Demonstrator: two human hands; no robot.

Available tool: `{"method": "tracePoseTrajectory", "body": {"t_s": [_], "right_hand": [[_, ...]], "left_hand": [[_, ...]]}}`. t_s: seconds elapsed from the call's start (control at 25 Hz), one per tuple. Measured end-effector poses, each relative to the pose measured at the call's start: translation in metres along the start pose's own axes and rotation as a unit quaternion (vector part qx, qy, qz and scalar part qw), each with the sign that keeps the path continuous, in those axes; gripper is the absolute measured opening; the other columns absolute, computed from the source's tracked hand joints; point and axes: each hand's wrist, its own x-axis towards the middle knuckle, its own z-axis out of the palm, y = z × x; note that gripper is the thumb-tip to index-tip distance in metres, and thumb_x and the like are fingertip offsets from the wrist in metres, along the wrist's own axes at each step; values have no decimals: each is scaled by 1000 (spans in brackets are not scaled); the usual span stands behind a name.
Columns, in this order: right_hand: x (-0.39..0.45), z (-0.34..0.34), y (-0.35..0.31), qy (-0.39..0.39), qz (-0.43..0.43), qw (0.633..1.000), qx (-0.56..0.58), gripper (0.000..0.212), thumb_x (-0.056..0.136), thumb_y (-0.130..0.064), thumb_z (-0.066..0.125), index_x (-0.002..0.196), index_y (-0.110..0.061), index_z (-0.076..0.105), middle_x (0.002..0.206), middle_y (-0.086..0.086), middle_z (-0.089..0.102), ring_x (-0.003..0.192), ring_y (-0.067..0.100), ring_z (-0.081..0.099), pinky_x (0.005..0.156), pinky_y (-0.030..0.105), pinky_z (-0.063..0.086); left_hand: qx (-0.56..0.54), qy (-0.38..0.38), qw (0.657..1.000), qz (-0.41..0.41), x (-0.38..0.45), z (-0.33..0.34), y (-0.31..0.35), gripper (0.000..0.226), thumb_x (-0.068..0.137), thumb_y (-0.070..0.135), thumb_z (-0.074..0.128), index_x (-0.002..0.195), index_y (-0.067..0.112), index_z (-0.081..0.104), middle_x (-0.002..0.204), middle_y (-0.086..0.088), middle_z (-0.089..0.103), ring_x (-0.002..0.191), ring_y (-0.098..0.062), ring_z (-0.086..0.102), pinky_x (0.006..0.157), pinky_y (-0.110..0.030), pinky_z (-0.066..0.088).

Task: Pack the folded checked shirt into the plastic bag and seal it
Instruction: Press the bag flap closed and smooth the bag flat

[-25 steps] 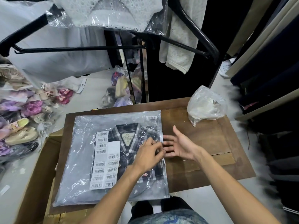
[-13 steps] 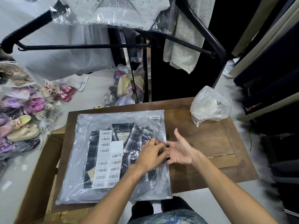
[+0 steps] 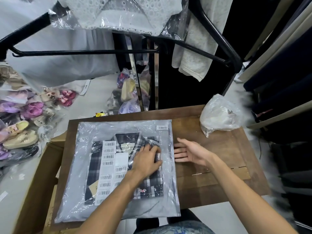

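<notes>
Landmark: wooden table [image 3: 219,159], brown, rectangular, in the lower centre of the view.
Plastic bag [image 3: 94,205]: lies flat on the left half of the table; clear, with a grey backing; its long axis runs from the near edge of the table to the far edge.
Shirt [image 3: 94,164]: dark checked fabric, folded, inside the plastic bag; collar points to the far edge of the table, hem to the near edge.
Neck label: reads "HOLLISTER"; a small red bird logo shows low on the shirt front.
Barcode stickers [image 3: 108,169]: white strips in two columns on the bag over the left part of the shirt; digits too small to read.
Single barcode sticker [image 3: 162,127]: at the far right corner of the bag.
Left hand [image 3: 146,159]: palm down on the bag over the right side of the shirt; fingers together and curled, pressing the film flat.
Right hand [image 3: 190,152]: over the table just beside the right edge of the bag; palm facing left, fingers straight and slightly spread, gripping nothing.
White bag [image 3: 219,114]: crumpled, on the far right corner of the table.
Cardboard box [image 3: 33,183]: left of the table.
Shoes [image 3: 22,125]: bagged pairs heaped on the floor left of the table.
Clothes rack [image 3: 84,51]: black bars beyond the table, hung with pale garments in clear covers.
</notes>
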Motion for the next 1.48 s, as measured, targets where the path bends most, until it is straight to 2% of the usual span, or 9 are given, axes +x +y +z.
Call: {"method": "tracePoseTrajectory", "body": {"t_s": [0.16,0.24,0.36,0.52,0.72,0.88,1.04,1.28,1.48], "right_hand": [[18,9,-27,146,-86,981,-89,39,101,-24,60,128,3,60,104,19,75,93,33,76,84,44,63],[29,13,-45,184,-125,968,-118,33,101,-19,59,125,3,62,98,12,73,84,28,74,73,35,64],[50,19,-61,236,-144,945,-174,20,100,-23,61,114,-11,66,90,8,73,62,18,69,54,26,58],[75,22,-68,303,-172,912,-217,22,97,-26,63,104,-9,76,74,4,72,48,10,64,43,23,51],[83,30,-76,336,-180,882,-277,24,94,-24,65,85,-6,78,63,15,75,46,18,68,51,25,58],[86,31,-83,352,-182,842,-365,30,89,-24,65,66,-8,73,54,9,72,54,18,73,73,35,64],[80,31,-79,341,-185,829,-402,35,89,-28,64,63,-6,73,54,9,72,60,22,75,77,38,63],[60,33,-59,325,-172,850,-377,32,88,-21,63,62,-6,74,54,9,72,52,19,73,68,33,63],[36,36,-31,305,-172,868,-351,28,91,-17,63,67,-7,74,57,11,73,49,16,72,57,23,61]], "left_hand": [[33,-81,996,20,19,-20,-3,38,91,53,67,119,30,57,115,1,66,104,-20,65,84,-33,50],[11,-69,997,15,33,-32,-1,25,95,47,62,113,29,61,108,4,71,95,-17,67,79,-30,51],[-15,3,1000,9,57,-45,9,34,98,35,55,132,27,57,123,-3,64,112,-25,64,93,-38,54],[5,-101,995,-26,94,-58,14,64,100,44,51,159,44,25,145,-12,48,135,-34,48,104,-44,45],[2,-174,983,-58,108,-60,15,75,95,48,51,158,52,11,157,-8,32,141,-32,42,110,-41,45],[-20,-188,980,-62,112,-66,18,71,95,50,48,156,56,12,159,-7,30,137,-32,47,107,-38,46],[-22,-198,978,-67,111,-69,18,74,95,43,51,156,58,12,168,-8,18,142,-32,44,108,-37,44],[-18,-202,976,-74,108,-66,19,74,96,45,50,154,62,8,174,-8,1,153,-34,30,116,-41,36],[-23,-197,977,-74,113,-60,13,61,99,63,40,152,65,9,174,-9,-1,157,-36,19,124,-49,21]]}}
